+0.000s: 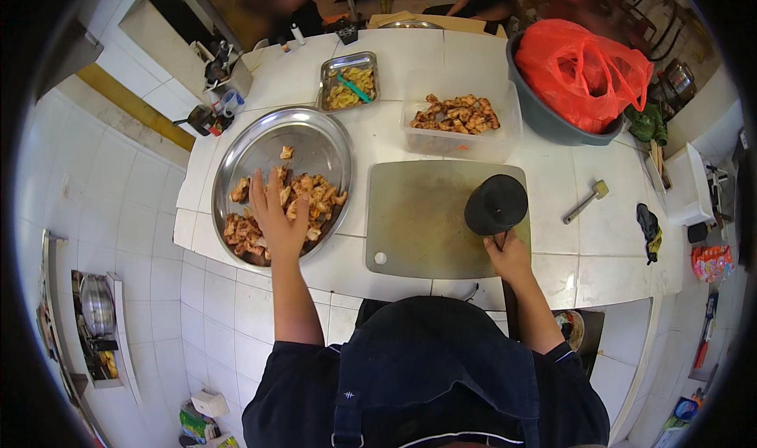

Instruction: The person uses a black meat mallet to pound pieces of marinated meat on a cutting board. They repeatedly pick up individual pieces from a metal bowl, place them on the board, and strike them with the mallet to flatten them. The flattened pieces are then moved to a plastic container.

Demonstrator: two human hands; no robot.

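Note:
My left hand (280, 215) is spread over a large round metal tray (335, 133), its fingers at the browned, chopped chicken pieces (315, 192) heaped there. Nothing is visibly gripped in it. In my right hand (510, 257) is the handle of a black mallet (495, 204) with a thick cylindrical head. That head is over the right side of a greenish-grey cutting board (410, 211), and I cannot tell whether it touches the board. Brownish stains mark the board's surface. Behind it, a clear plastic tub (441, 144) holds more browned pieces (457, 115).
A small metal tray (325, 93) holds yellowish slices and teal tongs (355, 89). Right of the tub, a red plastic bag (579, 74) fills a dark grey basin (544, 117). A metal meat tenderizer (586, 202) lies at right. Other people sit beyond the tiled counter.

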